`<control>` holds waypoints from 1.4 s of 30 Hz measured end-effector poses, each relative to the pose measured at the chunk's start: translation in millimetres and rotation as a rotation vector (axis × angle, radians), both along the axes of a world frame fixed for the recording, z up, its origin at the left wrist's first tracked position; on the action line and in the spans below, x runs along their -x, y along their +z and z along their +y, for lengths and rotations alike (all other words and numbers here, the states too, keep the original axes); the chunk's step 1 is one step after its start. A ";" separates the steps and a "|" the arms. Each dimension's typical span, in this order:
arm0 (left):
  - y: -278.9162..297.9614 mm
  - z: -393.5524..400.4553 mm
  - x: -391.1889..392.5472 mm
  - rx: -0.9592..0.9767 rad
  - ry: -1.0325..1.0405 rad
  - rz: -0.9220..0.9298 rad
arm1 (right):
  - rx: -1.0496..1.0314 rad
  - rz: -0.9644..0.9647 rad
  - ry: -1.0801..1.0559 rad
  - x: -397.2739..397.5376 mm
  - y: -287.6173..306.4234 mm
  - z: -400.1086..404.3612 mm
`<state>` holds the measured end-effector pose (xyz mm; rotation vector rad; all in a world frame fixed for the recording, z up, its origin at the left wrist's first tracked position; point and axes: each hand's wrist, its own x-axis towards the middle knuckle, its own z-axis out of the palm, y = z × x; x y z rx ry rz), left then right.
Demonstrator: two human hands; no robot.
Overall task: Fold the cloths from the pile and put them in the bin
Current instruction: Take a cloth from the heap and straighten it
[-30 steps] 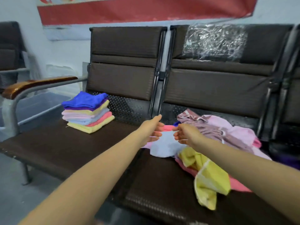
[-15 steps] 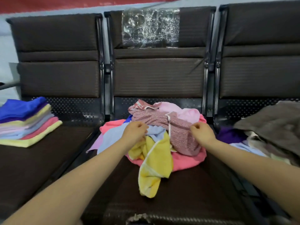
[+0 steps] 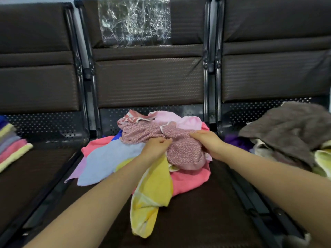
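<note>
Hands first: I see both arms stretched forward over the middle seat of the bench, meeting on top of the pile of cloths (image 3: 148, 154). My left hand (image 3: 157, 145) is knuckles-up, its fingers curled into a grip on the near edge of the pink patterned cloth (image 3: 180, 142), close to where the light blue cloth (image 3: 107, 158) runs under it. My right hand (image 3: 207, 140) lies on the right side of that same patterned cloth, thumb stretched toward the left hand, fingers wrapped down over a fold of it, so it grips too. The two hands are near each other but not touching.

The patterned cloth sits on top of the heap. Under it lie a pale pink cloth (image 3: 179, 119) at the back and a coral pink cloth (image 3: 189, 181) spread beneath. A yellow cloth (image 3: 152, 197) hangs forward under my left forearm, toward the seat's front edge. On the left seat a stack of folded cloths (image 3: 12, 151) shows at the frame's edge. On the right seat lies a second heap topped by a brown towel (image 3: 293, 127). Crinkled clear plastic (image 3: 134, 20) covers part of the middle backrest.
</note>
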<state>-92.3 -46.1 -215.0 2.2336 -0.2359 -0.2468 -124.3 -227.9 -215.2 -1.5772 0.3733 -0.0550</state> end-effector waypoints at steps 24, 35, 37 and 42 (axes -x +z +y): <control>54.1 7.9 25.1 0.843 0.201 0.335 | 0.027 -0.096 0.230 36.5 39.1 15.7; 63.3 137.4 91.6 0.863 0.294 0.180 | 0.400 0.013 0.493 50.3 -3.6 71.0; 63.2 155.7 99.4 0.857 0.344 0.165 | 0.465 -0.019 0.363 37.7 -17.3 78.1; 45.6 189.2 101.9 0.830 0.528 0.216 | 0.580 -0.081 -0.014 5.4 -6.1 85.5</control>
